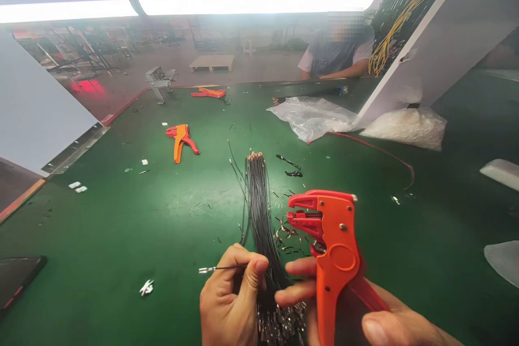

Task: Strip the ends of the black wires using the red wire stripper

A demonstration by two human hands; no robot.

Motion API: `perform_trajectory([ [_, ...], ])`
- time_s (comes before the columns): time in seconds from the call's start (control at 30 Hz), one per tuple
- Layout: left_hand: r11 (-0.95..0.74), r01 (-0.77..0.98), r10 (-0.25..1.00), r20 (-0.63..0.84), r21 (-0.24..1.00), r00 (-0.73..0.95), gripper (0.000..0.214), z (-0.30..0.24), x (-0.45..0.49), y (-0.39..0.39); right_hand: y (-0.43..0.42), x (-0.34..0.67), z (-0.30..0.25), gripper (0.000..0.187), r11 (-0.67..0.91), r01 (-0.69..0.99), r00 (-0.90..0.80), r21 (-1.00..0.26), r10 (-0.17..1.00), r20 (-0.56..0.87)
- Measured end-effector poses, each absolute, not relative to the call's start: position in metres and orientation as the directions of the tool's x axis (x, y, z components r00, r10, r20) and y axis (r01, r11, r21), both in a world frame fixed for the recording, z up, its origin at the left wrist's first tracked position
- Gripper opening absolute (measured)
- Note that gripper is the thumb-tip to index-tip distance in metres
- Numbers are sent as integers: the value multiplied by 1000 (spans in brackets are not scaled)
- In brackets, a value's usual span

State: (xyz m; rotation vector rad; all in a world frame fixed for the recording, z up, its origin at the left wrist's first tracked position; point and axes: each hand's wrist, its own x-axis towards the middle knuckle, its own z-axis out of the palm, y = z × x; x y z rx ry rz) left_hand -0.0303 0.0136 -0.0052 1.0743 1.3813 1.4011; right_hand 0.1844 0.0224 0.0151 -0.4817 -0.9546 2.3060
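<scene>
My left hand (233, 294) pinches a thin black wire (230, 267) between thumb and forefinger. A metal terminal (206, 270) on that wire points left. My right hand (389, 313) is wrapped round the handles of an orange and red wire stripper (340, 238). The stripper's jaws face left and are apart, with no wire between them. Between and beyond my hands lies a bundle of black wires (259, 200), with coppery ends at the far side and shiny metal ends at the near side. Wire scraps (286, 230) are scattered just right of the bundle.
Two more wire strippers (182, 140) (208, 93) lie farther back on the green table (101, 216). A clear plastic bag (312, 116) and a filled bag (405, 127) are at back right. A dark flat object (20, 278) rests at left. A person (336, 54) sits across the table.
</scene>
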Motion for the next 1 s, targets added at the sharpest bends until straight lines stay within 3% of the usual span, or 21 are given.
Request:
perform_trajectory([
  [0.2, -118, 110, 938, 148, 987, -315, 20, 1, -28, 14, 38, 204, 20, 60, -346, -206, -566, -915, 805, -177],
  [0.3, -177, 208, 917, 238, 962, -321, 15, -1, -31, 14, 49, 211, 18, 58, -159, 132, -308, -978, 932, -193],
  [0.33, -218, 240, 909, 286, 946, -302, 13, -2, -33, 13, 51, 212, 15, 59, -128, 321, -172, -938, 966, -191],
  [0.4, -330, 298, 879, 406, 896, -250, 13, -4, -37, 14, 55, 212, 6, 61, -92, 671, 57, -735, 996, -73],
  [0.47, -466, 341, 823, 542, 816, -172, 20, -6, -39, 14, 56, 210, -5, 61, -15, 882, 81, -470, 989, 120],
  [0.57, -572, 382, 753, 649, 726, -105, 27, -8, -38, 15, 53, 205, -20, 59, 124, 982, -84, -142, 962, 261],
  [0.67, -560, 414, 752, 651, 717, -109, 30, -7, -36, 16, 48, 201, -28, 62, 197, 978, -209, 72, 935, 287],
  [0.8, -552, 458, 757, 649, 697, -76, 29, -2, -39, 16, 46, 198, -33, 57, 246, 948, -303, 203, 893, 332],
  [0.97, -631, 564, 697, 708, 533, 112, 23, 3, -43, 18, 47, 192, -33, 64, 273, 944, -326, 184, 860, 394],
  [1.0, -618, 592, 675, 735, 517, 63, 15, 3, -41, 18, 46, 189, -30, 64, 282, 948, -318, 146, 853, 415],
])
